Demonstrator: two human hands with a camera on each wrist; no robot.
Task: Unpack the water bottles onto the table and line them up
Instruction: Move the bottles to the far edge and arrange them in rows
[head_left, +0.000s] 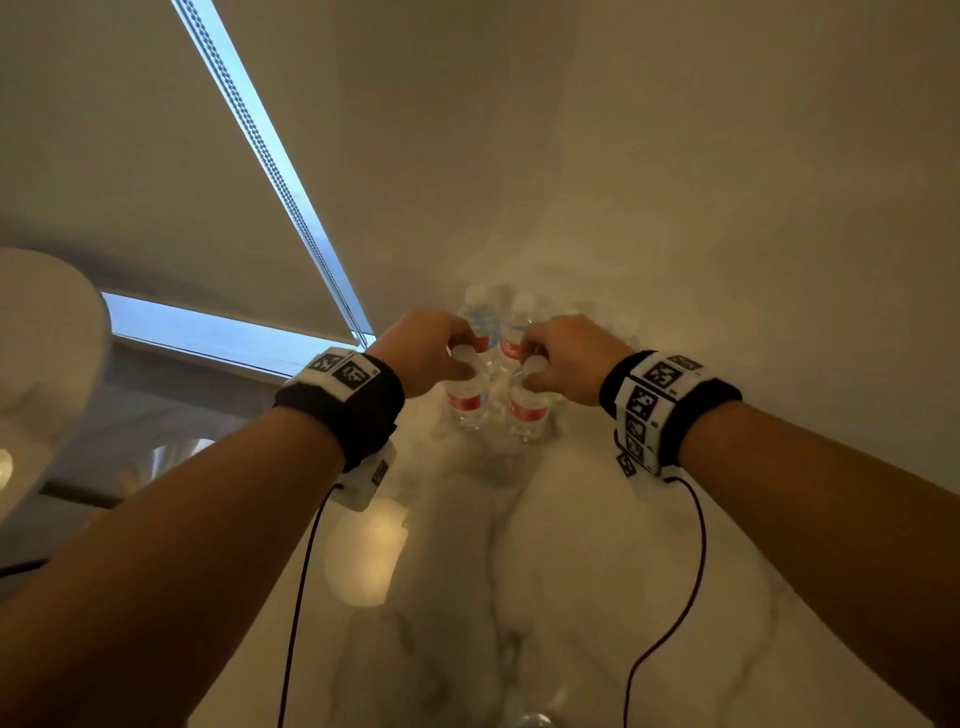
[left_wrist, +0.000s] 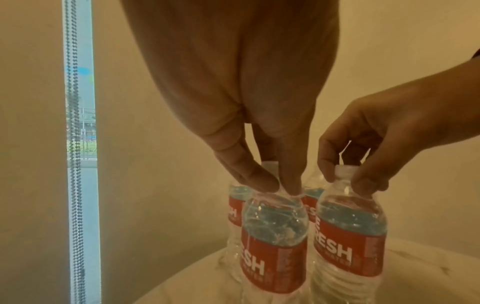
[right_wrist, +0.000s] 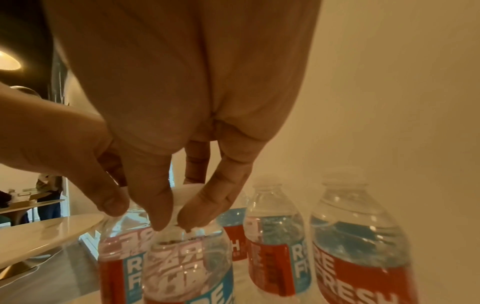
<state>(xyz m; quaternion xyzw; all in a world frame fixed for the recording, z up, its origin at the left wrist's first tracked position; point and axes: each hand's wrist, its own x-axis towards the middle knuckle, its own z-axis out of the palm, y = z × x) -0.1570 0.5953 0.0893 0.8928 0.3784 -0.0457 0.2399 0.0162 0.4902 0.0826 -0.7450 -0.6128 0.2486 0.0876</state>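
Several clear water bottles with red and blue labels stand upright in a cluster on the white marble table (head_left: 571, 571). My left hand (head_left: 460, 358) pinches the neck of the near left bottle (head_left: 467, 402), with fingertips (left_wrist: 262, 183) just under its cap. My right hand (head_left: 532, 366) grips the cap and neck of the near right bottle (head_left: 527, 410); its fingertips (right_wrist: 161, 218) curl round the neck of that bottle (right_wrist: 187, 267). Two more bottles (head_left: 478, 317) stand right behind. Further bottles (right_wrist: 363, 257) stand to the right.
A pale roller blind with a bead chain (left_wrist: 75, 164) hangs at the left, with a plain wall behind the bottles. A round white tabletop (right_wrist: 46, 232) lies to the left. A person (right_wrist: 49, 197) stands far off. Thin cables (head_left: 691, 571) trail from my wristbands.
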